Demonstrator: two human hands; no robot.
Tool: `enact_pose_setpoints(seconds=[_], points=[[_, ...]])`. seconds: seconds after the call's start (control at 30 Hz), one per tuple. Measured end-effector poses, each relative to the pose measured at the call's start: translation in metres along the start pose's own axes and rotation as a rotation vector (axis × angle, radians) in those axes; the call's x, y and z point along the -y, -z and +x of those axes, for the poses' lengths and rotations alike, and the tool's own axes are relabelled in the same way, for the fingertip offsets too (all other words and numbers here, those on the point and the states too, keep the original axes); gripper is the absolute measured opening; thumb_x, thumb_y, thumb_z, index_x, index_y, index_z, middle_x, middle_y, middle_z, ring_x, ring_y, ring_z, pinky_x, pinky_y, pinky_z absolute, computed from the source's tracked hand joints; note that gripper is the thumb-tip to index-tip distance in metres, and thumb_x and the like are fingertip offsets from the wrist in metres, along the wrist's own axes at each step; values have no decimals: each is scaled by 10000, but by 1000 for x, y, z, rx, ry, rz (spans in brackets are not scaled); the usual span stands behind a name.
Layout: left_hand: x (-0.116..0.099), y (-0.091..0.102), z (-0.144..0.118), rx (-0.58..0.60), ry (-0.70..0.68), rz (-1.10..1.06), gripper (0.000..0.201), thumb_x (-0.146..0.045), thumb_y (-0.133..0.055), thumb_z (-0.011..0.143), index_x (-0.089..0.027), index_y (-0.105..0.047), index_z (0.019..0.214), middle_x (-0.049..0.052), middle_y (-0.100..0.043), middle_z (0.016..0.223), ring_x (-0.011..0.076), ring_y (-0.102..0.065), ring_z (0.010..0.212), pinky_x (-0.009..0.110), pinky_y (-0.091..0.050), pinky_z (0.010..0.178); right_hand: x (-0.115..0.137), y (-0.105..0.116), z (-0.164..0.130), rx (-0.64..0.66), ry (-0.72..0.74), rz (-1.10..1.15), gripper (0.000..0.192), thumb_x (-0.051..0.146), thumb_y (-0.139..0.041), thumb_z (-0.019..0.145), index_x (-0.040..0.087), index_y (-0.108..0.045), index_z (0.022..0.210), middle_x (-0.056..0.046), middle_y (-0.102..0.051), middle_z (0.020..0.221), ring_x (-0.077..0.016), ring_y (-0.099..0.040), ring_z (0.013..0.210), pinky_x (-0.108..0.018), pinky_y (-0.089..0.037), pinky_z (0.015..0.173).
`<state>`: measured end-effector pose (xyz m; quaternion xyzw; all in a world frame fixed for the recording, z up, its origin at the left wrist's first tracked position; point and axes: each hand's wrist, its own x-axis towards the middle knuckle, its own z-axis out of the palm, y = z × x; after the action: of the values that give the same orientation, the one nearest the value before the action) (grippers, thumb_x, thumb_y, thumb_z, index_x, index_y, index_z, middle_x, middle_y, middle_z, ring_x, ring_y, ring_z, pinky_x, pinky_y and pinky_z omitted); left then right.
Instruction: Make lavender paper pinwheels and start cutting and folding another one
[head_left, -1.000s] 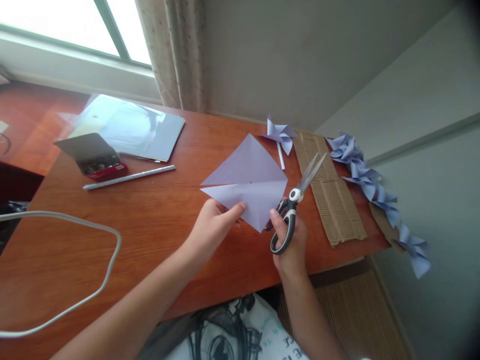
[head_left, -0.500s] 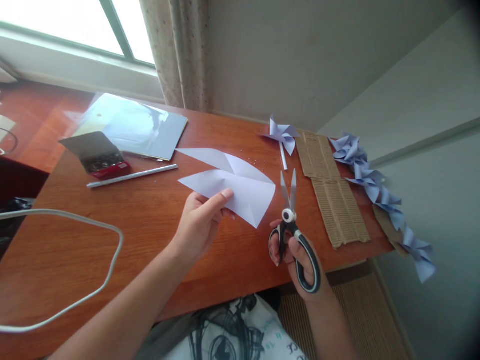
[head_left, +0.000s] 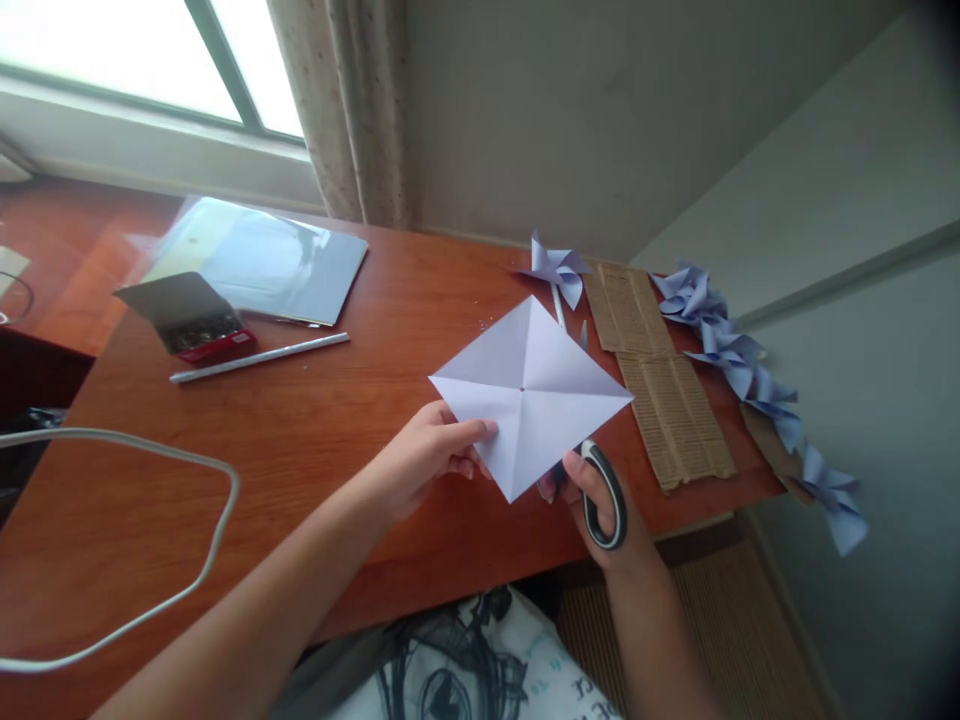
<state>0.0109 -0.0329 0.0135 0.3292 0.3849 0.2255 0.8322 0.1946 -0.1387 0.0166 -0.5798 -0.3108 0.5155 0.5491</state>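
My left hand (head_left: 439, 450) pinches a square sheet of pale paper (head_left: 559, 425) near its left lower edge, thumb on top. Creases run corner to corner across the sheet, and a small hole marks its centre. Behind the sheet's lower right edge, my right hand (head_left: 592, 500) holds scissors (head_left: 616, 500) by their black and white handles. Most of the blades are hidden by the paper; one tip shows above it. A finished paper pinwheel (head_left: 556, 268) on a white stick lies at the back of the desk, just beyond the sheet.
Corrugated cardboard (head_left: 664, 400) lies on the right, with several pinwheels (head_left: 724, 350) along the desk's right edge. At the left are an opened small box (head_left: 214, 345), a rolled paper stick (head_left: 259, 358), plastic-wrapped paper (head_left: 330, 280) and a white cable (head_left: 225, 520).
The paper has turned and moved right, its slit edges no longer spread apart and its face now showing as a diamond. The scissors have gone behind it.
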Motion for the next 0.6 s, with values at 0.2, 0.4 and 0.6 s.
enact_pose_setpoints(seconds=[0.2, 0.4, 0.6], points=[[2, -1, 3, -46, -31, 202, 262, -341, -755, 762, -109, -695, 869, 61, -728, 724, 121, -629, 575, 201, -475, 525, 4, -1, 0, -8, -8, -20, 311, 420, -722, 877, 179, -609, 716, 6, -588, 607, -146, -523, 593, -300, -396, 601], [1, -2, 1, -117, -134, 146, 248, -344, -770, 756, -130, -645, 739, 14, -659, 622, 93, -548, 520, 198, -432, 505, 0, 1, 0, 37, -20, 20, 276, 418, -701, 901, 172, -641, 791, -7, -604, 701, -137, -513, 629, -283, -395, 591], [-3, 1, 2, -271, -256, -87, 230, -287, -806, 716, -120, -648, 709, -6, -622, 629, 72, -514, 527, 186, -406, 501, 0, 6, -4, 106, -151, 60, 339, 456, -664, 927, 209, -613, 1155, 9, -570, 758, -138, -505, 652, -269, -398, 590]])
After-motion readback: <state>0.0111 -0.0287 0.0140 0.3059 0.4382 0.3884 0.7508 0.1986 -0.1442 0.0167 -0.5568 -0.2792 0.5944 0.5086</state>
